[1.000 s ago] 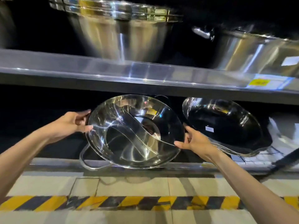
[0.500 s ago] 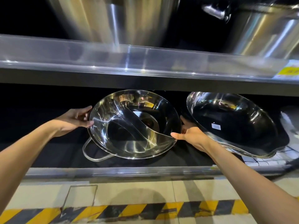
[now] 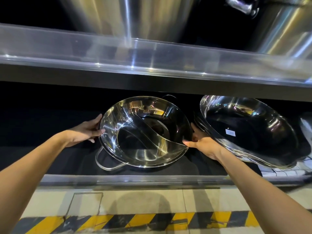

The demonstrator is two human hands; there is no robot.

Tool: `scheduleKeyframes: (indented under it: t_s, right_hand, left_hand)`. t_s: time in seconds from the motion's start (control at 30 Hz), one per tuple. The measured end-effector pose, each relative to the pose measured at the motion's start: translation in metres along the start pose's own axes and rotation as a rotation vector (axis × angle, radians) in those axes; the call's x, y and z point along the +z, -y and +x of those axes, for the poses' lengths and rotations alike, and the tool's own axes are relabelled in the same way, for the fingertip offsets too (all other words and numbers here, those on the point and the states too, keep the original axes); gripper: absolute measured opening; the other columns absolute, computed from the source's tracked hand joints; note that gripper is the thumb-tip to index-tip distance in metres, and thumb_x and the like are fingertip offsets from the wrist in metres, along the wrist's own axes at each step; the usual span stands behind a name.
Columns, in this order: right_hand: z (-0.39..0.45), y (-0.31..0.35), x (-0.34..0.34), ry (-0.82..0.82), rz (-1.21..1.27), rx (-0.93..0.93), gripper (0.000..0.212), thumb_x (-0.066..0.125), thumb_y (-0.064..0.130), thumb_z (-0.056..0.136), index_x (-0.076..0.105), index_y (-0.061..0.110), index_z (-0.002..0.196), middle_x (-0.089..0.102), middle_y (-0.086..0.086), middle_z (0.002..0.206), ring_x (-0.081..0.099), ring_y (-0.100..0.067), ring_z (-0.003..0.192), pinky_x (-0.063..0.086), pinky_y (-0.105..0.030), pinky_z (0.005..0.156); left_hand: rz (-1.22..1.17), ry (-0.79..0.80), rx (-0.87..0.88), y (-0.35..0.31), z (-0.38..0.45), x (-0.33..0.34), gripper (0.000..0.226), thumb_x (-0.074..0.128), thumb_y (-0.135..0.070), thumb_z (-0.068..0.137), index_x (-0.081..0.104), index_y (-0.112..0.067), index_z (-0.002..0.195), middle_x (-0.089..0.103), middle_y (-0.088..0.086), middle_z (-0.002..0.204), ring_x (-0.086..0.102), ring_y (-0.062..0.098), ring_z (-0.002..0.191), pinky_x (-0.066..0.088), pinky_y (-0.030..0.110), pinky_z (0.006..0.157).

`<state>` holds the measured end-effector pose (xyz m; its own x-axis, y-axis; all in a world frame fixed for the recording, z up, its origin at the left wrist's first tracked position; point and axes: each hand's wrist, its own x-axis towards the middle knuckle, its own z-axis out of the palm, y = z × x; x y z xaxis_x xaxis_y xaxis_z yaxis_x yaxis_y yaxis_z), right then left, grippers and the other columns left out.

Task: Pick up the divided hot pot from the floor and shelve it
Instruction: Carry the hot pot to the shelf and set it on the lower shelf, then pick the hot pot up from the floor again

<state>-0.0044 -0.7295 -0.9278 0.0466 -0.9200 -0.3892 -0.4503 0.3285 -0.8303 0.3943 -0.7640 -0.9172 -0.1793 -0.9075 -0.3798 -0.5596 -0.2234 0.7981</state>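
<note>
The divided hot pot (image 3: 145, 132) is a shiny steel pan with a curved S-shaped partition and a loop handle at its lower left. It leans tilted toward me inside the bottom shelf (image 3: 128, 179), its lower rim resting on the dark shelf floor. My left hand (image 3: 87, 130) grips the pot's left rim, thumb over the edge. My right hand (image 3: 200, 144) holds the right rim, thumb on the inside. The far handle is mostly hidden in the dark behind.
A stack of plain steel pans (image 3: 249, 130) leans just right of my right hand. The upper shelf (image 3: 152, 65) hangs low overhead with large stock pots (image 3: 118, 16) on it. Tiled floor with yellow-black hazard tape (image 3: 135, 222) lies in front.
Both hands have carried the hot pot deeper into the bottom shelf and set its lower rim down; the view has moved closer and lower.
</note>
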Motion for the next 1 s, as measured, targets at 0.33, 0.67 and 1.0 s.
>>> scheduleKeyframes:
  t_s: [0.33, 0.67, 1.0]
  right_hand:
    - [-0.021, 0.023, 0.011, -0.127, -0.422, 0.048, 0.04, 0.048, 0.033, 0.095, 0.052, 0.0, 0.116, 0.066, -0.015, 0.102, 0.059, -0.033, 0.109, 0.045, -0.034, 0.086]
    - [-0.152, 0.203, 0.129, 0.268, -0.744, -0.343, 0.03, 0.039, 0.022, 0.097, 0.063, 0.005, 0.105, 0.064, -0.016, 0.108, 0.06, -0.03, 0.102, 0.043, -0.033, 0.085]
    - [-0.345, 0.493, 0.205, 0.613, -0.766, -0.683, 0.03, 0.04, 0.017, 0.096, 0.055, 0.008, 0.121, 0.056, -0.014, 0.121, 0.053, -0.031, 0.113, 0.044, -0.046, 0.097]
  left_hand:
    - [-0.083, -0.302, -0.033, -0.015, -0.029, 0.007, 0.062, 0.049, -0.024, 0.092, 0.017, -0.02, 0.145, 0.062, 0.015, 0.091, 0.053, 0.025, 0.071, 0.051, 0.03, 0.062]
    - [0.246, -0.589, -0.301, -0.017, -0.289, -0.059, 0.028, 0.051, -0.007, 0.089, 0.061, 0.002, 0.114, 0.066, 0.023, 0.114, 0.061, 0.04, 0.102, 0.044, 0.042, 0.089]
    - [0.533, -0.799, -0.648, -0.113, -0.639, -0.169, 0.022, 0.058, -0.008, 0.083, 0.064, 0.003, 0.102, 0.068, 0.028, 0.102, 0.065, 0.046, 0.089, 0.052, 0.051, 0.077]
